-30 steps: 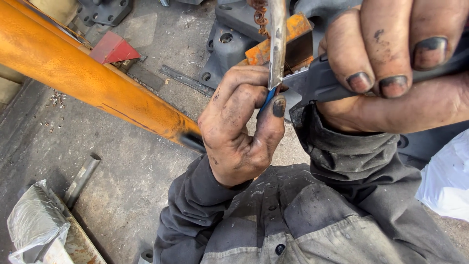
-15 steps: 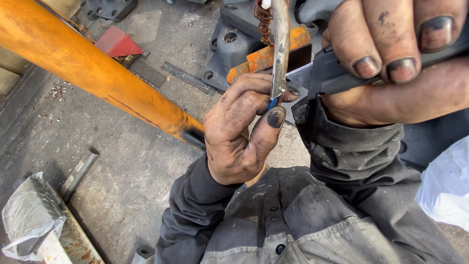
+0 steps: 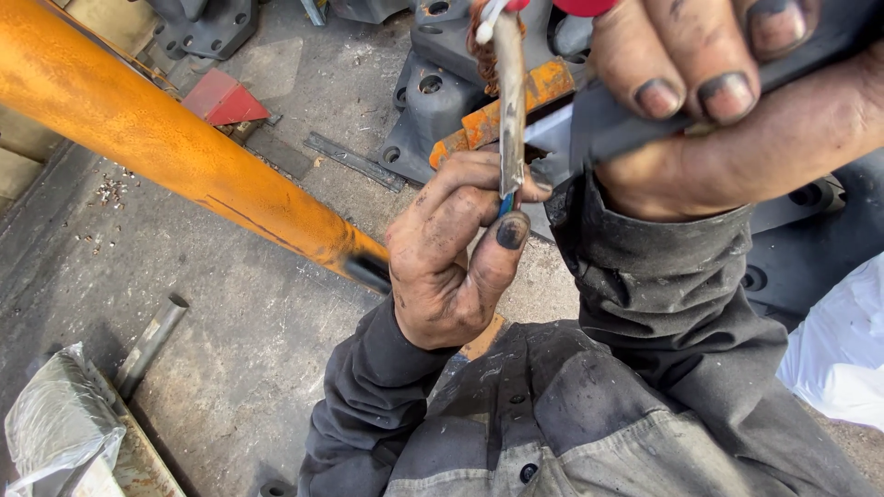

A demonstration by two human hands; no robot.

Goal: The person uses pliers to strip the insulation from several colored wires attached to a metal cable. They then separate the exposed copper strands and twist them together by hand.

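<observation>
My left hand (image 3: 451, 248), black with grime, pinches the lower end of a thin grey cable (image 3: 509, 110) between thumb and fingers; a bit of blue insulation shows at the pinch. The cable rises upright, with bare copper strands (image 3: 481, 51) and a white lead at its top. My right hand (image 3: 727, 120) fills the upper right, close to the camera, and is closed around a dark tool handle (image 3: 626, 124) with a red part at the top edge. The tool's tip is hidden behind the hand. Both sleeves are dark grey work cloth.
A thick orange tube (image 3: 175, 156) slants from upper left to centre over a concrete floor. Grey cast metal parts with bolt holes (image 3: 433, 101), a red wedge (image 3: 221, 97), a flat metal strip (image 3: 354, 161), a short pipe (image 3: 147, 342), wrapped plastic (image 3: 55, 433) and a white bag (image 3: 843, 359) lie around.
Both hands have risen and shifted slightly right in view, and the right hand has come closer to the camera. The left thumb now lies along the cable's lower end.
</observation>
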